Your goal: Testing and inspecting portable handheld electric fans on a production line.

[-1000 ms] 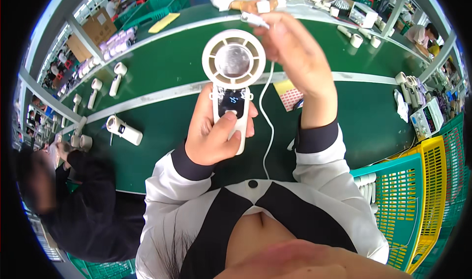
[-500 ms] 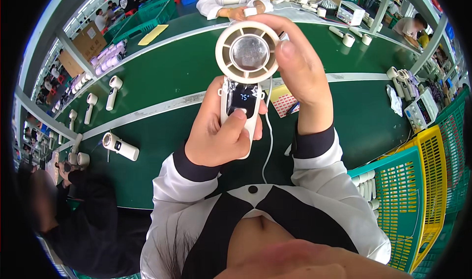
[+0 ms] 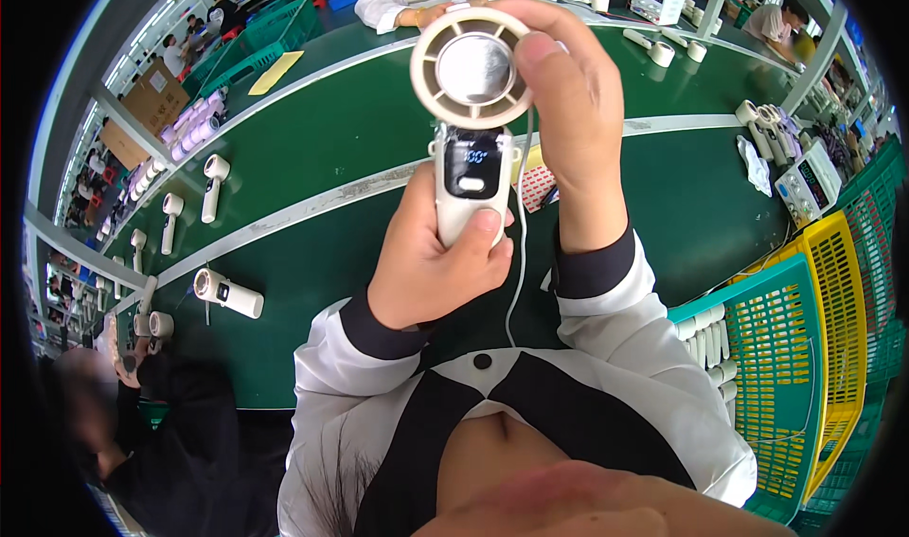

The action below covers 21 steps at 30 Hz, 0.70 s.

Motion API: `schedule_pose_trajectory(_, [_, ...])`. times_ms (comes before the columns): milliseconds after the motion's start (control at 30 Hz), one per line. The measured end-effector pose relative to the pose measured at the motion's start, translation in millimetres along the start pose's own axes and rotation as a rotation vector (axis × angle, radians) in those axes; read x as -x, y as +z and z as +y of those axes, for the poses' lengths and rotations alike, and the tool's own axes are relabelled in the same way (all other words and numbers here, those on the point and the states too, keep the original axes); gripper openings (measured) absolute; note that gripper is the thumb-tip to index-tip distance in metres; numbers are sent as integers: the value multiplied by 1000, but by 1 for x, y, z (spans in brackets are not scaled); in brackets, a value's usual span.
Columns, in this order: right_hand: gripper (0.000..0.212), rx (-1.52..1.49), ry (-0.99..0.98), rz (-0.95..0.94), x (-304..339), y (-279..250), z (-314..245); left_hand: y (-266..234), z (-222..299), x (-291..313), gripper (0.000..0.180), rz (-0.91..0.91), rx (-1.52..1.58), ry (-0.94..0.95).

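Note:
A white handheld fan (image 3: 471,172) is held upright before me, its round ringed head with a shiny silver disc at the top. On its handle, a dark display is lit above a pale oval button. My left hand (image 3: 440,253) wraps the lower handle, its thumb resting below the button. Closed around the right rim of the fan's head is my right hand (image 3: 578,111), thumb in front and fingers behind. A white cable (image 3: 522,253) runs up from near my chest toward the right hand; its upper end is hidden there.
Another white fan (image 3: 228,293) lies on the green table (image 3: 312,158) to the left, with several more beyond. Right are a teal basket (image 3: 772,366) of white parts, a yellow basket (image 3: 838,310) and a bench instrument (image 3: 810,182). Co-workers sit across and at left.
The fan and both hands have moved slightly upward in view. My left thumb has come off the button and slid down the handle. The lit reading on the display has changed.

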State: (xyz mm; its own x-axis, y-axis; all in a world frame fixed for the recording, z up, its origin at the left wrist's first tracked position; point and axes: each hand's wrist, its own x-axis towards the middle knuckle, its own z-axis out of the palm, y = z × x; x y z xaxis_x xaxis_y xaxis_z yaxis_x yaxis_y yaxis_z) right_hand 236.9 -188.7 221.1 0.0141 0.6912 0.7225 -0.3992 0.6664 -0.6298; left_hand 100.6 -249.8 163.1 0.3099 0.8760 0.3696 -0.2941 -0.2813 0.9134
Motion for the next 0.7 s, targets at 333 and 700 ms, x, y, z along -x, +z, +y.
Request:
schedule_pose_trajectory(333, [42,77,-321,-1,2,-4,5,-1,-21,1,39,187,-398,335])
schedule_pose_trajectory(700, [26,-519,564,-66,7,28,13,-39,-2,-2,51,139,-873,656])
